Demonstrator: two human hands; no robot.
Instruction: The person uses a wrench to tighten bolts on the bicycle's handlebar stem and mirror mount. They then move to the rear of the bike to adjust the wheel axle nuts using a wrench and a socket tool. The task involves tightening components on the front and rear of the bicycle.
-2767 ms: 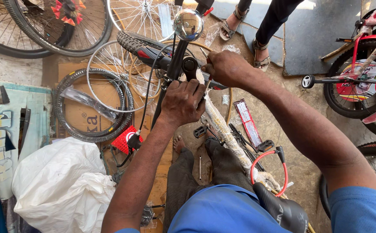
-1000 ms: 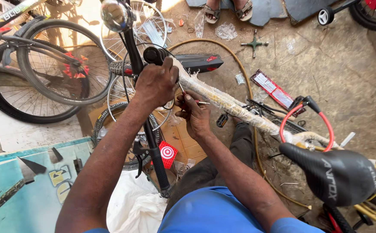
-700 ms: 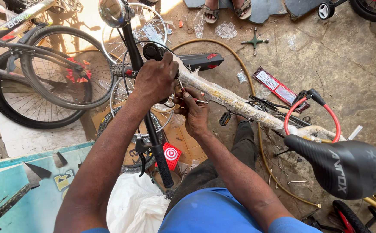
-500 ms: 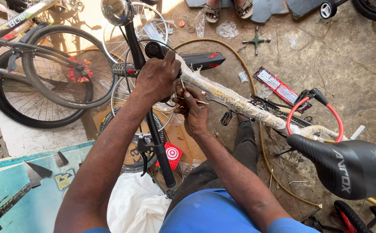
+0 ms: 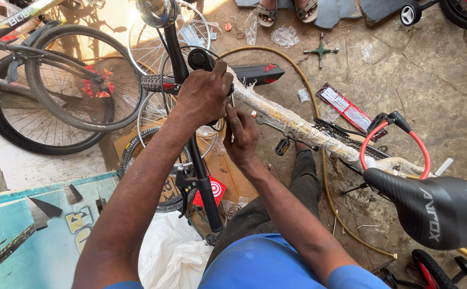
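A bicycle with a plastic-wrapped frame tube (image 5: 298, 126) stands in front of me, its black saddle (image 5: 431, 206) at the lower right. My left hand (image 5: 204, 96) is clamped over the stem where the black handlebar (image 5: 190, 150) meets the frame. Just below it my right hand (image 5: 241, 136) pinches a thin metal tool (image 5: 232, 115) against the same joint. A round chrome headlamp (image 5: 156, 10) sits above the bar.
Parked bicycle wheels (image 5: 67, 91) crowd the left. A tyre (image 5: 137, 160), cardboard and a white bag (image 5: 172, 257) lie below the bar. A yellow hose (image 5: 319, 118), cross wrench (image 5: 320, 51), red packet (image 5: 346, 107) and red cable lock (image 5: 394, 144) lie on the concrete. Another person's sandalled feet (image 5: 284, 10) stand at top.
My right hand came off the far handlebar grip and down to the stem joint beside my left hand. My view swung left; over the last second the hands barely moved.
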